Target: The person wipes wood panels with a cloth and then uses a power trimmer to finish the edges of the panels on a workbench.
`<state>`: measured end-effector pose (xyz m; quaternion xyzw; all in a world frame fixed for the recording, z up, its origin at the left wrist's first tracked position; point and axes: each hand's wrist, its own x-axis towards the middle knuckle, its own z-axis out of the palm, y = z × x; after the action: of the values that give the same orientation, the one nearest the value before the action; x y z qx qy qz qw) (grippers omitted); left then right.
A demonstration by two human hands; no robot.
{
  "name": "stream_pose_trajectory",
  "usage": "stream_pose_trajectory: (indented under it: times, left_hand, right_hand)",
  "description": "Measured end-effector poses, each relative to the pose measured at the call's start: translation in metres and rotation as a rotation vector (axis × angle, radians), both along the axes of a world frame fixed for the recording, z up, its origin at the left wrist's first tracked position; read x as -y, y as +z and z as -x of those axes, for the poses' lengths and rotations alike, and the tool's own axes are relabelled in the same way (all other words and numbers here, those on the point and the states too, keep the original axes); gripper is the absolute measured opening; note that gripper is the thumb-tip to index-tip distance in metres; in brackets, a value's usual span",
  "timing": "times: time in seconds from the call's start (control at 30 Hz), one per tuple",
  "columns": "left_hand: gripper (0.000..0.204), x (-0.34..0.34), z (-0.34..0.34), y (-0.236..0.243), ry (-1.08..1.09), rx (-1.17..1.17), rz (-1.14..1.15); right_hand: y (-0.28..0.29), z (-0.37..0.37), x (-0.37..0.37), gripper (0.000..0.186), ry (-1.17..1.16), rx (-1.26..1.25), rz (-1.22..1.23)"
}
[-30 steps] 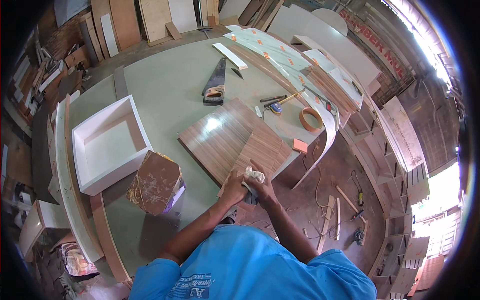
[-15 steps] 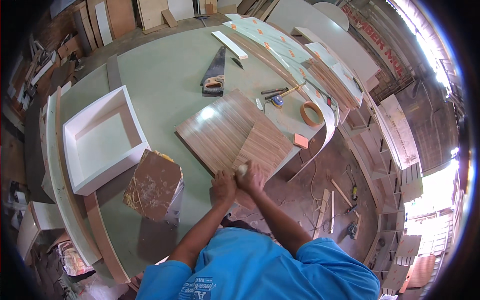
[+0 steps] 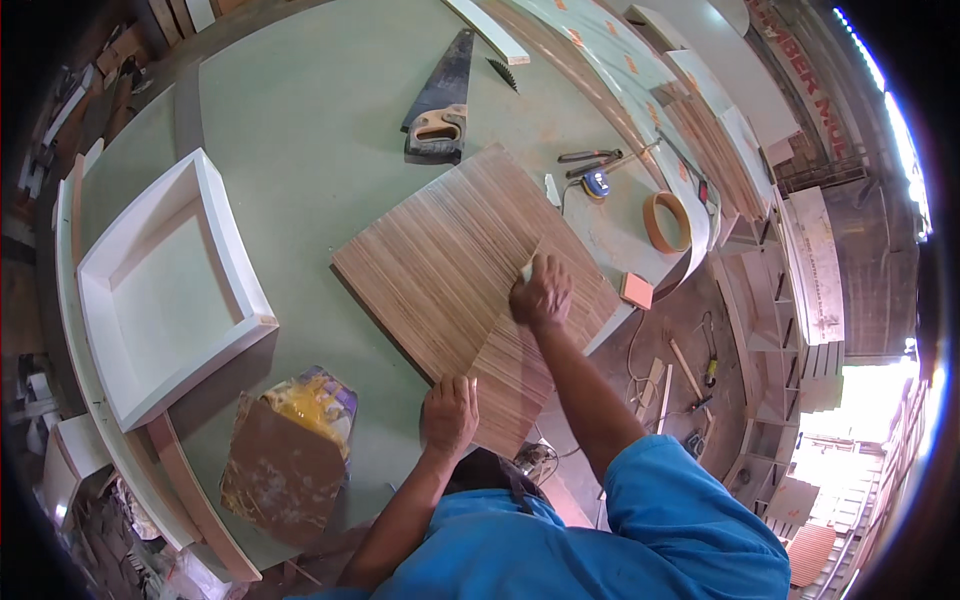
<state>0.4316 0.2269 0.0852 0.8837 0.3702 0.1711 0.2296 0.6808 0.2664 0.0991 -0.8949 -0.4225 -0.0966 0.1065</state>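
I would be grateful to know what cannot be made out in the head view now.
All in the head view:
White thing in the right hand: mostly hidden by that hand, so its full shape is unclear.
Left hand: palm hidden behind its back.
White board: far end cut off by the upper edge.
Dark object on the floor: too small to identify.

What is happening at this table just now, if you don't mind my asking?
A person in a blue shirt is working with both hands on a smaller wood-grain panel that overlaps a larger panel on the green table. The right hand holds a small pale wad against the wood-grain surface, while the left hand rests at the smaller one's near left edge. A handsaw lies beyond them, and a white open box sits to the left.
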Motion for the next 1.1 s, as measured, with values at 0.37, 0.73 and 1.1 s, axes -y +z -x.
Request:
stream_pose_trajectory:
  times: [0.37, 0.73, 1.1]
  left_hand:
    - [0.023, -0.003, -0.013, 0.003, 0.044, 0.020, 0.003]
    - [0.023, 0.005, -0.004, 0.000, 0.005, -0.031, 0.015]
    - [0.022, -0.001, -0.009, -0.013, 0.064, 0.050, -0.009]
  right_hand:
    - [-0.017, 0.014, 0.010, 0.029, -0.078, 0.040, -0.019]
    - [-0.005, -0.087, -0.030, 0.028, -0.126, -0.008, -0.025]
    - [-0.007, 0.084, 0.096, 0.027, 0.188, -0.197, 0.003]
